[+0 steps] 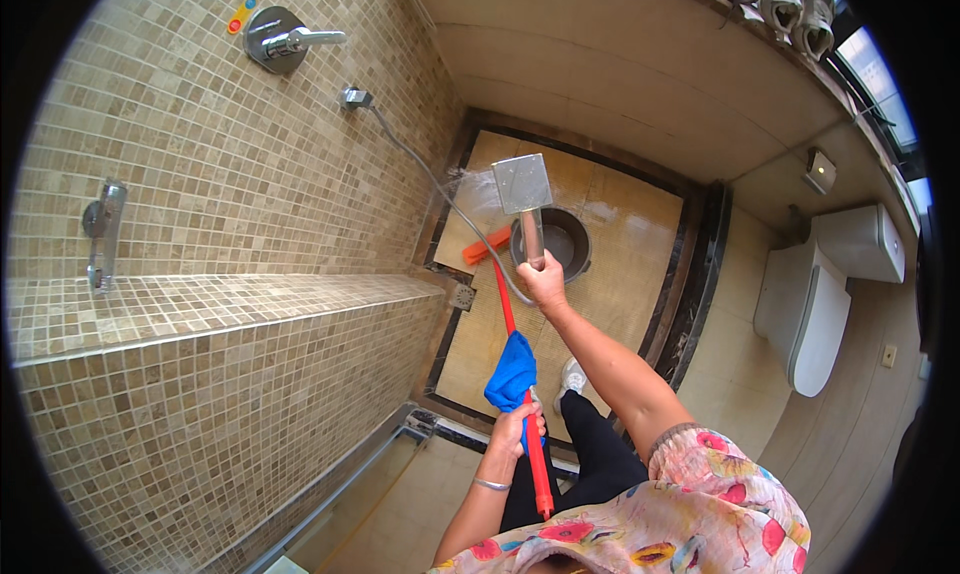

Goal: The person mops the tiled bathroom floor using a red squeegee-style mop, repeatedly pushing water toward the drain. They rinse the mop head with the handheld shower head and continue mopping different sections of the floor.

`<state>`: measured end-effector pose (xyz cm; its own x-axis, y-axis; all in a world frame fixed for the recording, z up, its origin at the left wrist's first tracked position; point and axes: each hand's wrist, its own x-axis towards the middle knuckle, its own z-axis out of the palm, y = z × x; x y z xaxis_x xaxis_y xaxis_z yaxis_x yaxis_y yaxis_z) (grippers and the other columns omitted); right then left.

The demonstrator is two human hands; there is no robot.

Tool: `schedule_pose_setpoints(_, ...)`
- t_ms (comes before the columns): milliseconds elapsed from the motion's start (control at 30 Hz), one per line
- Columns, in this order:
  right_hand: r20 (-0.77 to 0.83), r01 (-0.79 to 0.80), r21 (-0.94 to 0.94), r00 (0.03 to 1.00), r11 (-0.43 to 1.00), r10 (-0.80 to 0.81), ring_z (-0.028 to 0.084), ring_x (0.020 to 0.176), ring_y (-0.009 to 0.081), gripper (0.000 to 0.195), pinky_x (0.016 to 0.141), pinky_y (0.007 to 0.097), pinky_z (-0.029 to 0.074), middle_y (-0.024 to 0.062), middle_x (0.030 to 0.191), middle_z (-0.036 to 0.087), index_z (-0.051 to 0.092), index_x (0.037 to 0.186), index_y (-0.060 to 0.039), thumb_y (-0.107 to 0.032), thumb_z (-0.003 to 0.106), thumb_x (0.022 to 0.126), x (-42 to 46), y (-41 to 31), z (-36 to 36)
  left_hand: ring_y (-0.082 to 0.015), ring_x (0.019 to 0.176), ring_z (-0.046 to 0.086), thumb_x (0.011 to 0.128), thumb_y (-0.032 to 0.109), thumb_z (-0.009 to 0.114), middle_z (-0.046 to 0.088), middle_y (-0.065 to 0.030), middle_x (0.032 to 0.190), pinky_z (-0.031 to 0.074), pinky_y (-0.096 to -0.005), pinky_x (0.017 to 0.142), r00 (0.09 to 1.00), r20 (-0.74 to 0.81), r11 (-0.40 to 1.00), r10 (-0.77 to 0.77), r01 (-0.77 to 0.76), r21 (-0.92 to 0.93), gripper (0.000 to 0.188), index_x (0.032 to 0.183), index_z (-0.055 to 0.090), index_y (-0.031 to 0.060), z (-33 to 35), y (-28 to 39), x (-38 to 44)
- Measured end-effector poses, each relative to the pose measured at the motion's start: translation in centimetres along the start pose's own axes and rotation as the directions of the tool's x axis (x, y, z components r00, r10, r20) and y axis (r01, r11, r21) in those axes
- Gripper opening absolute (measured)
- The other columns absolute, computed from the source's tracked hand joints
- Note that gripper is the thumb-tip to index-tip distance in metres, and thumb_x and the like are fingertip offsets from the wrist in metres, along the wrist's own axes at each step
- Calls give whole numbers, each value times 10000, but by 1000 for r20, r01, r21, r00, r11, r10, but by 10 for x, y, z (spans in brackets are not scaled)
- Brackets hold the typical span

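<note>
My right hand [543, 280] grips the handle of a square chrome hand shower [523, 184], and water sprays from its head toward the left wall. A grey hose [420, 161] links it to the wall outlet. Lower down, my left hand [514, 428] is wrapped around a red pole [537, 461] together with a blue cloth [513, 371]. The pole runs down to an orange-red broom or brush head [486, 245] on the shower floor. Behind the hand shower stands a dark grey bucket [568, 240], partly hidden by it.
Left is a mosaic-tiled wall [210, 184] with a chrome mixer lever [289, 41], an empty shower holder [105, 232] and a ledge. A floor drain [464, 296] lies near the wall. Dark stone curbs [694, 274] edge the wet floor. A white toilet [817, 311] stands right; shoes [795, 11] line a sill.
</note>
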<state>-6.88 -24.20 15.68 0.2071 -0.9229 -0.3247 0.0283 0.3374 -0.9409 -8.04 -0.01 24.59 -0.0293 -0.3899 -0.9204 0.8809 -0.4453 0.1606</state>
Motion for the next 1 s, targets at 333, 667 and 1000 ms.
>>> schedule_pose_setpoints(333,-3,-24,31,1000,999,24,455,530,52,162,476,229,391,-33,622,501,486,724,-63,-91,645,722,39,52,4,-179,472,555,847,175,611,557,-70,610,473,-314,422,989,35,938,142,-146,315,161,781,551,42,-1,66,153)
schedule_pose_setpoints(667,-81,-152,7,985,988,152,496,481,92,148,460,252,408,26,580,551,492,726,-27,-77,631,727,30,123,-1,-169,454,556,898,274,606,555,-53,612,469,-310,406,991,-135,971,-8,40,237,210,863,557,73,-63,-60,96)
schedule_pose_setpoints(1000,-112,-187,-36,977,982,182,453,581,47,169,517,231,391,-44,642,498,506,734,-62,-80,674,726,14,169,-1,-180,440,541,904,233,588,531,-57,638,465,-316,386,993,-83,963,78,-53,264,173,918,502,84,-54,13,179)
